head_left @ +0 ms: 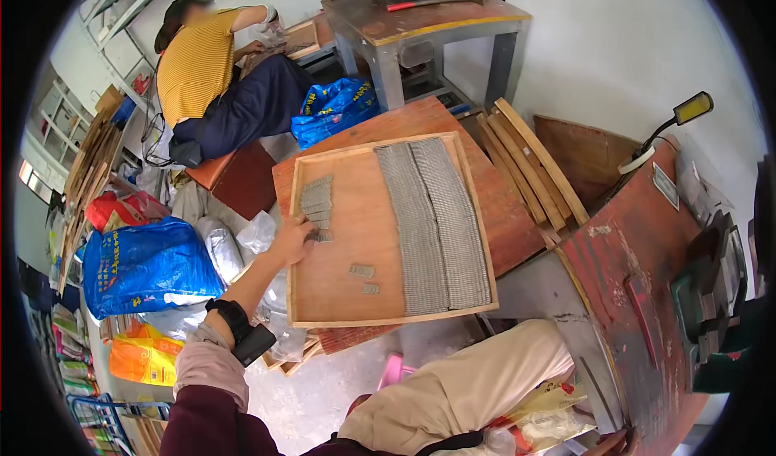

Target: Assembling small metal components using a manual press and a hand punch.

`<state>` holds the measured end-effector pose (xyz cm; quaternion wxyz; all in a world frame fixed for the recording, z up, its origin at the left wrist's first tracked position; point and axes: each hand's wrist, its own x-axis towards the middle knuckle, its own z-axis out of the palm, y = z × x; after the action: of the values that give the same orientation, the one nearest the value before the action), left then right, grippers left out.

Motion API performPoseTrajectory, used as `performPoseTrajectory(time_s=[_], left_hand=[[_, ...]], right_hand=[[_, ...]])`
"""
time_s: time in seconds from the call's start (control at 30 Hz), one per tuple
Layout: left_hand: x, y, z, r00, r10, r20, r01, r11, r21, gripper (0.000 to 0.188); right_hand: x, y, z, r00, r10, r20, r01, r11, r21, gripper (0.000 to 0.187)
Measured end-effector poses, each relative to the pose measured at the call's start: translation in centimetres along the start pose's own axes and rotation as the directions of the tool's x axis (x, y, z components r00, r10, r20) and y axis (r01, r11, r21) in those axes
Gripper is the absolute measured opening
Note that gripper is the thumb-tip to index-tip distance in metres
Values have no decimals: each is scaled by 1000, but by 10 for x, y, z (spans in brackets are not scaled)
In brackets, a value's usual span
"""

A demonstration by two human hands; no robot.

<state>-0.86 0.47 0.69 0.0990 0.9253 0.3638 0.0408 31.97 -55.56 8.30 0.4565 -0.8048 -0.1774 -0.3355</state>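
Observation:
A shallow wooden tray [347, 158] lies on a reddish-brown wooden table. Down its right half run two long, tightly packed columns of small grey metal-looking pieces [420, 230]. A shorter column of the same pieces [317, 199] sits along the left side. My left hand [295, 240] reaches in over the tray's left edge, fingers bent together at the lower end of that short column, on the grey pieces there. Two small loose groups of pieces [363, 271] lie lower in the tray's middle. My right hand is not visible.
Across from me sits a person in a yellow top [194, 80], hands at another wooden tray. Blue bags [149, 266] stand at left. Wooden boards [517, 165] lean beyond the tray's right side. A worn red-brown bench [622, 270] with a lamp [693, 108] is at right.

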Motion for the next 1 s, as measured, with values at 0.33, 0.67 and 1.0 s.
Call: performPoseTrajectory(time_s=[0.33, 0.67, 1.0], left_hand=[[19, -7, -1, 971, -223, 88, 221, 975, 29, 27], [34, -25, 21, 979, -180, -94, 174, 982, -71, 37], [47, 4, -1, 904, -374, 209, 368, 927, 70, 35]], right_hand=[[2, 5, -9, 995, -94, 33, 98, 985, -141, 26], [5, 18, -18, 988, -140, 60, 149, 971, -187, 26], [6, 12, -15, 990, -133, 54, 141, 968, -208, 25]])
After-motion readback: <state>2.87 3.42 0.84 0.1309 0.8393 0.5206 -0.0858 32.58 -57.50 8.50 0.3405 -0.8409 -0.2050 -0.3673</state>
